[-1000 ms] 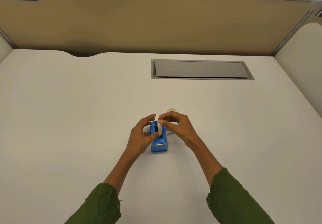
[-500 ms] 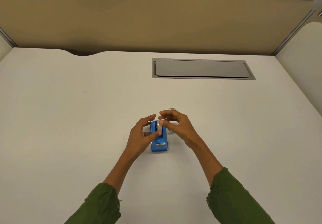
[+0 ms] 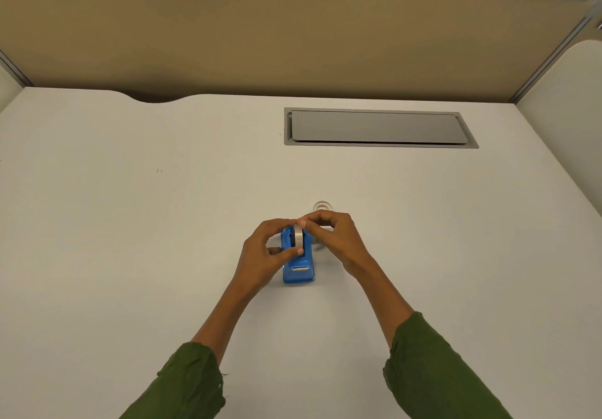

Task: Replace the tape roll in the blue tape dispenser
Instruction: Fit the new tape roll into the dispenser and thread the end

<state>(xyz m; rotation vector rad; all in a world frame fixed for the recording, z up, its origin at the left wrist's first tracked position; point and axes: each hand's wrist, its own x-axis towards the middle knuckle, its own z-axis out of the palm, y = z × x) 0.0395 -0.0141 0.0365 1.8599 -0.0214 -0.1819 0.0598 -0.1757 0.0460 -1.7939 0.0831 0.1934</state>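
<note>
Item: tape roll point(image 3: 298, 236), whitish, standing on edge in the cradle of the blue tape dispenser point(image 3: 299, 273); whether it is sitting fully down on its hub cannot be told, since fingers are covering the sides.

Carrier: the dispenser is standing upright on the counter point(image 3: 130, 255), near the middle, cutter end pointing toward the person.

Left hand point(image 3: 264, 255): its grip is pinching the roll and dispenser from the left, thumb lying across the front of the roll.

Right hand point(image 3: 332, 236): its fingertips point(image 3: 303, 223) are closing on the top of the roll from the right; whether they are gripping the roll itself or a loose tape end cannot be told.

Also present: a second tape roll point(image 3: 322, 206), clear, lying flat on the counter just behind the right hand, apart from the dispenser; likely the other roll of the swap. A grey cable hatch point(image 3: 378, 127) is sitting well beyond it.

Risks, as judged:
- Roll is seating crooked if pressed from one side only, so the hub is jamming in its slots.
- Light dispenser is tipping or sliding under uneven downward push.
- Tape end is sticking back onto the roll or to a fingertip before reaching the cutter.
- Fingers are working close to the serrated cutter.
</note>
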